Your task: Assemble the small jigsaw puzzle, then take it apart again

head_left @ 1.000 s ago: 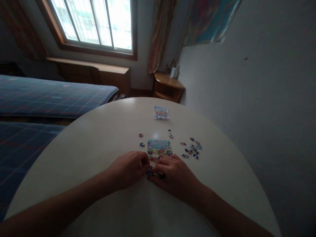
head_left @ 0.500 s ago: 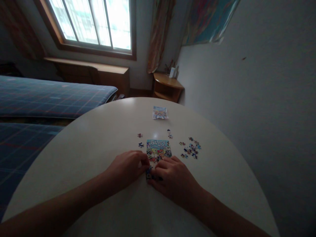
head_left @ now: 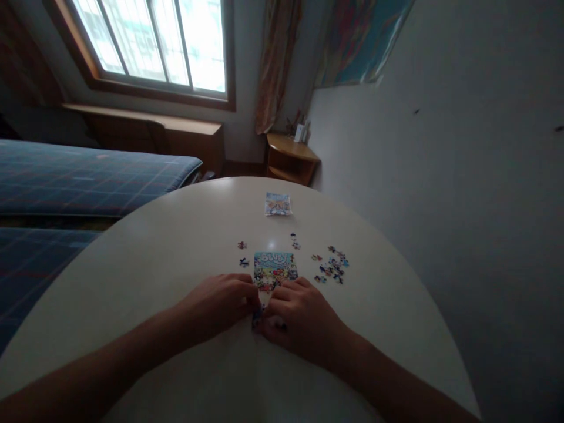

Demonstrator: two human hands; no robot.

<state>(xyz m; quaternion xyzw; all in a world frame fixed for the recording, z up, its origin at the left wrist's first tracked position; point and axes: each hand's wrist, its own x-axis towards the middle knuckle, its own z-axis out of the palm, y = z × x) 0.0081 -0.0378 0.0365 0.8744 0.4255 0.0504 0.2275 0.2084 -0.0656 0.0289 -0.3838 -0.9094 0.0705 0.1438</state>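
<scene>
A partly joined jigsaw puzzle with a lettered teal top and crowded small figures lies on the round table. My left hand is at its lower left, thumb and fingers closed on the edge of a dark blue jigsaw piece. From the right, my right hand curls over the puzzle's lower part, its thumb and fingers closed at the same blue pieces. The right hand hides much of the lower puzzle, and the fingertips of both hands are partly hidden.
Loose pieces lie in a cluster to the right. Two single pieces are at the left, and a few lie above the puzzle. A small printed picture sheet rests near the far edge of the white table.
The view has shifted slightly, so everything sits a little further left and lower. Both hands stay at the puzzle's lower part, with only slight finger movement; the left fingertips are nearer the right hand.
</scene>
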